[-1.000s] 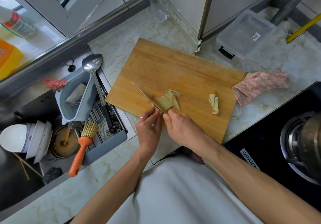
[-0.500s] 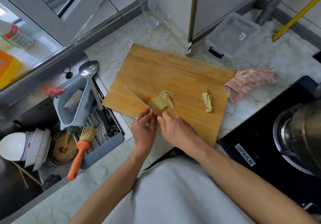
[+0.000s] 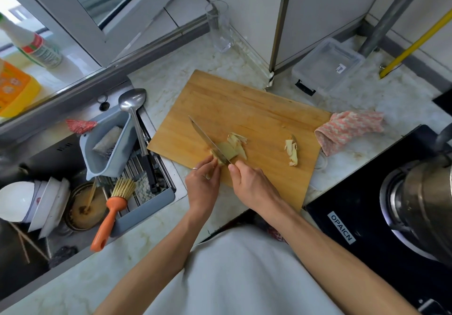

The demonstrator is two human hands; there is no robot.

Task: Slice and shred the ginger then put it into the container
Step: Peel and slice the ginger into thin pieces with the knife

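Note:
On the wooden cutting board (image 3: pixel 244 109) lies a pale yellow piece of ginger (image 3: pixel 228 150), with thin slices (image 3: pixel 238 141) just behind it. My right hand (image 3: pixel 252 184) grips the handle of a knife (image 3: pixel 208 141) whose blade rests across the ginger's left end. My left hand (image 3: pixel 204 182) pinches that end of the ginger with curled fingertips, right beside the blade. A separate clump of ginger peel (image 3: pixel 291 152) lies farther right on the board. The clear plastic container (image 3: pixel 327 66) stands at the back right of the counter.
A pink cloth (image 3: pixel 349 131) lies off the board's right edge. A black stove (image 3: pixel 362 219) with a metal pot (image 3: pixel 423 199) fills the right. Left is a sink with a grey rack (image 3: pixel 110 143), ladle (image 3: pixel 133 109), orange brush (image 3: pixel 110 214) and bowls (image 3: pixel 31 202). A glass (image 3: pixel 220 28) stands at the back.
The knife blade has come down onto the ginger's left end. My left hand has shifted closer against the blade. The camera view has drifted slightly.

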